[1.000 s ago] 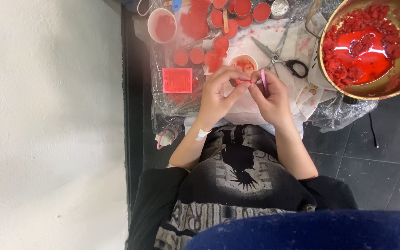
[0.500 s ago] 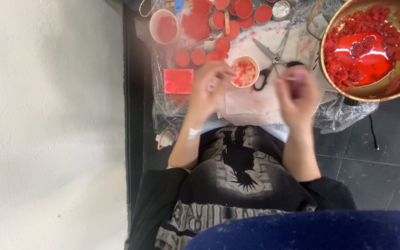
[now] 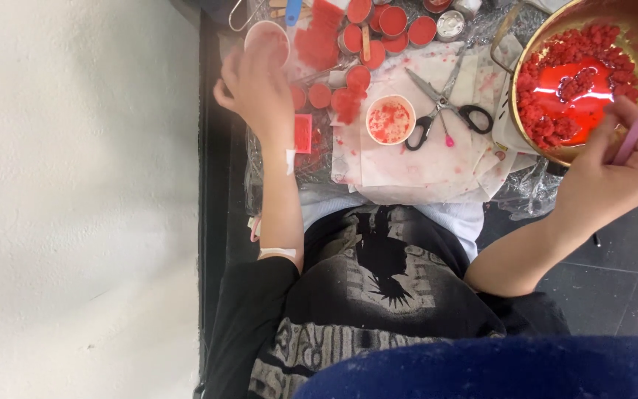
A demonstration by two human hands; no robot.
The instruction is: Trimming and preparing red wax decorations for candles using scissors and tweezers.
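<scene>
Pink stick (image 3: 633,136) sits pinched in the right hand (image 3: 614,174) at the right edge of frame, right beside the round brass bowl of red wax (image 3: 581,74).
Its long axis runs up-right toward the bowl rim, so that hand's clearly nearer; left hand (image 3: 256,85), upper left, curls loosely by a small white cup (image 3: 267,33), can't tell if it's gripping.

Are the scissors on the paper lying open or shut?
Open. The scissors lie flat on the white paper, blades crossed in an X and the black handle loops spread apart, beside the small cup.
</scene>
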